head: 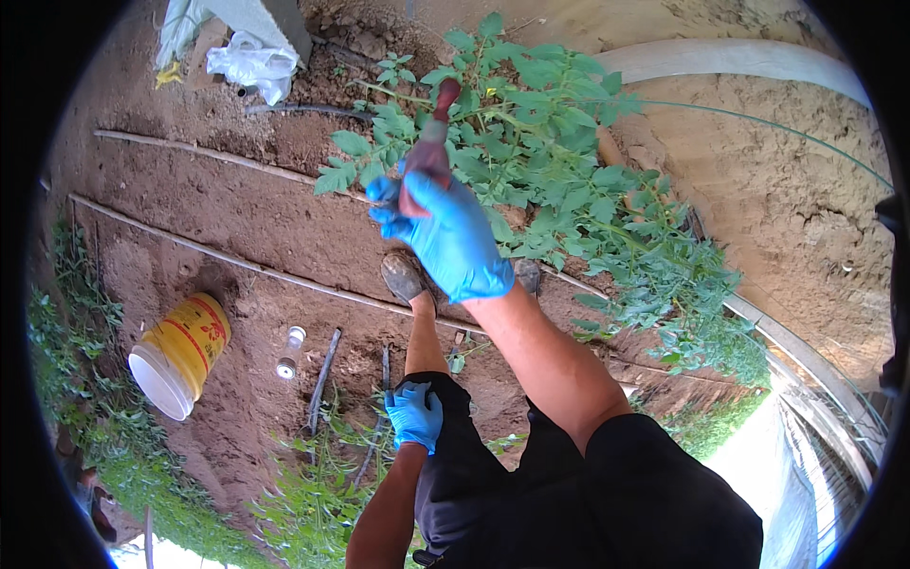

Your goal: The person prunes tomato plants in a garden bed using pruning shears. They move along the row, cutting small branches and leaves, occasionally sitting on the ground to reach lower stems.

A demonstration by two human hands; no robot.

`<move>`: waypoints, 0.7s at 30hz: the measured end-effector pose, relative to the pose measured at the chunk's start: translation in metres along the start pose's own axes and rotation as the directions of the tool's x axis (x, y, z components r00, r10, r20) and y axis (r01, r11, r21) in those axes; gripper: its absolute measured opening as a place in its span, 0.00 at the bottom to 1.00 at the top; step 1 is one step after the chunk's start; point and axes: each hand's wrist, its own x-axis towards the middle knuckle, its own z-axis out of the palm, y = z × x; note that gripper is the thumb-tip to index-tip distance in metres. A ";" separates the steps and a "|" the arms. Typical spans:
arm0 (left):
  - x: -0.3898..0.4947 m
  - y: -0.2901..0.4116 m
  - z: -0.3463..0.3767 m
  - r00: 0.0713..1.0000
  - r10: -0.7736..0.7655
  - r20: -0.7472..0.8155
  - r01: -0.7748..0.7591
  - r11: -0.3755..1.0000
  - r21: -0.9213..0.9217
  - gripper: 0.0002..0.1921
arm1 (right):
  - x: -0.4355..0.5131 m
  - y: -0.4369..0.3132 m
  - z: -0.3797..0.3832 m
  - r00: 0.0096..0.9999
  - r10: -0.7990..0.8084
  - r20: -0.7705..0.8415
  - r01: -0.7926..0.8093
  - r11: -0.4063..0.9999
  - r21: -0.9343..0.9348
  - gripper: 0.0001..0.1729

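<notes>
My right hand (455, 238), in a blue glove, is shut around a dark red, bottle-shaped implement (430, 156) with a grey band. Motion blur hides its exact kind. Its narrow tip points up into the leafy tomato plant (547, 85), close to a small yellow flower (490, 92). Whether the tip touches a stem cannot be made out. My left hand (414, 415), also gloved in blue, rests on my left knee over the black shorts (462, 455). It holds nothing visible, and its thumb stands apart from the bent fingers.
A yellow bucket (188, 341) lies tilted on the soil at left, beside a small clear canister (291, 352). Two thin pipes (234, 256) (234, 158) cross the ground. Plastic bags (252, 64) lie upper left. A green string (753, 124) runs right from the plant.
</notes>
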 end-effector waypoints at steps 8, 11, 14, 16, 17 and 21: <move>0.004 -0.005 -0.009 0.990 0.030 0.136 -0.060 0.973 0.222 0.14 | -0.109 0.002 -0.024 0.973 0.175 0.153 -0.127 0.952 -0.280 0.23; 0.002 -0.001 -0.003 0.991 0.065 0.120 -0.097 0.953 0.285 0.13 | -0.143 0.014 -0.057 0.980 0.144 0.138 -0.080 0.919 -0.387 0.22; -0.001 0.003 0.005 0.992 0.089 0.093 -0.112 0.952 0.283 0.12 | -0.172 0.011 -0.072 0.982 0.088 0.169 -0.019 0.929 -0.370 0.19; -0.003 0.002 0.008 0.992 0.101 0.072 -0.118 0.947 0.298 0.11 | -0.189 0.010 -0.086 0.985 0.059 0.160 0.024 0.880 -0.474 0.18; -0.003 0.001 0.010 0.991 0.112 0.079 -0.132 0.936 0.327 0.11 | -0.198 0.007 -0.091 0.986 0.045 0.162 0.034 0.891 -0.453 0.19; 0.009 0.026 0.020 0.976 0.191 0.102 -0.214 0.924 0.318 0.10 | -0.240 -0.011 -0.133 0.980 -0.084 0.183 0.169 0.835 -0.524 0.21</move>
